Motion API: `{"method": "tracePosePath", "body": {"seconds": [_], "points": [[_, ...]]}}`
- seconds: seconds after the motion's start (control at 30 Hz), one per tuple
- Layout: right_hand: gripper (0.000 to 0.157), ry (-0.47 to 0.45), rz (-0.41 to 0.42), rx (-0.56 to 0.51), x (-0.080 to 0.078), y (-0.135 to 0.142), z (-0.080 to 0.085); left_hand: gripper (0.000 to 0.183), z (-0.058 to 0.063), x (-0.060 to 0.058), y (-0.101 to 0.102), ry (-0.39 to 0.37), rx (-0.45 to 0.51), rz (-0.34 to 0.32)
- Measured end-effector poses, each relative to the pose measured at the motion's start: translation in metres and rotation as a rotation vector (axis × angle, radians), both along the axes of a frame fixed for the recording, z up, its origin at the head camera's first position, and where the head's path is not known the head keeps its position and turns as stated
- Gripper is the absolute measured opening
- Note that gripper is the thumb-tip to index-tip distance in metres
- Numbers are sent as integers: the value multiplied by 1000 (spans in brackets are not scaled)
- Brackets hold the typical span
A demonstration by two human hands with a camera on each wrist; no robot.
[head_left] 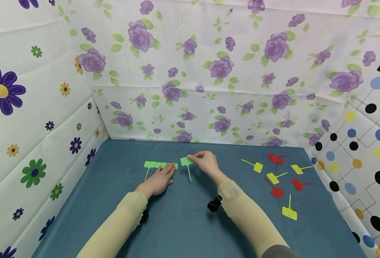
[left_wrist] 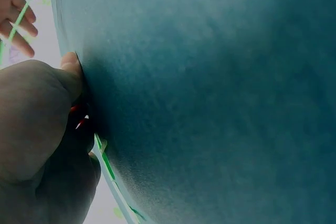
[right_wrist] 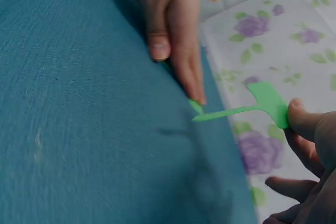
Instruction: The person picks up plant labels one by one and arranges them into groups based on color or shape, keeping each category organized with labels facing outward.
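Observation:
Between thumb and fingers, my right hand (head_left: pixel 206 163) pinches a green plant label (head_left: pixel 186 161) by the edge of its flat head. Its thin stem points down, and in the right wrist view this label (right_wrist: pixel 270 103) is held above the cloth. My left hand (head_left: pixel 159 180) rests with fairly straight fingers on a row of green plant labels (head_left: pixel 149 164) lying head beside head on the table. The fingers cover part of that row, so some stems are hidden. In the right wrist view the left hand (right_wrist: pixel 176 40) touches the cloth near the table's back edge.
To the right, yellow plant labels (head_left: pixel 289 213) and red plant labels (head_left: pixel 277 192) lie scattered at various angles, some overlapping. Blue-grey cloth covers the table (head_left: pixel 183 229). A flowered curtain (head_left: pixel 196 107) stands along the back, with patterned sheets at both sides.

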State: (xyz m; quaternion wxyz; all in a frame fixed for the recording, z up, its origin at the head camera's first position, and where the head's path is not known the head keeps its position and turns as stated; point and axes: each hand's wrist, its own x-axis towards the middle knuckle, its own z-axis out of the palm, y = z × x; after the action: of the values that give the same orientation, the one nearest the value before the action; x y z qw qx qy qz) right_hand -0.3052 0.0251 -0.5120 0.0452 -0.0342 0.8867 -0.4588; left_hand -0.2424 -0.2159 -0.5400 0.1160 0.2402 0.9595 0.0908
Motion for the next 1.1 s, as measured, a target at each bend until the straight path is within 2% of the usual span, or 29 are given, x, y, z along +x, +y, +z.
{"method": "tracePosePath", "body": {"seconds": [0.27,0.43,0.53,0.73,1.1], "points": [[45,56,-14,143,-8,-16,-14,63,0,1,0,-12,11,2],[43,96,0,248,-8,-22,-22,62,-6,-1,-1,-16,45,7],[41,119,3,322,-7,-27,-24,63,-4,-2,0,-16,34,9],[43,88,11,433,-8,-32,-25,63,4,-1,2,-14,-7,9],[48,69,32,522,-9,-39,-28,61,7,0,4,30,-65,-3]]}}
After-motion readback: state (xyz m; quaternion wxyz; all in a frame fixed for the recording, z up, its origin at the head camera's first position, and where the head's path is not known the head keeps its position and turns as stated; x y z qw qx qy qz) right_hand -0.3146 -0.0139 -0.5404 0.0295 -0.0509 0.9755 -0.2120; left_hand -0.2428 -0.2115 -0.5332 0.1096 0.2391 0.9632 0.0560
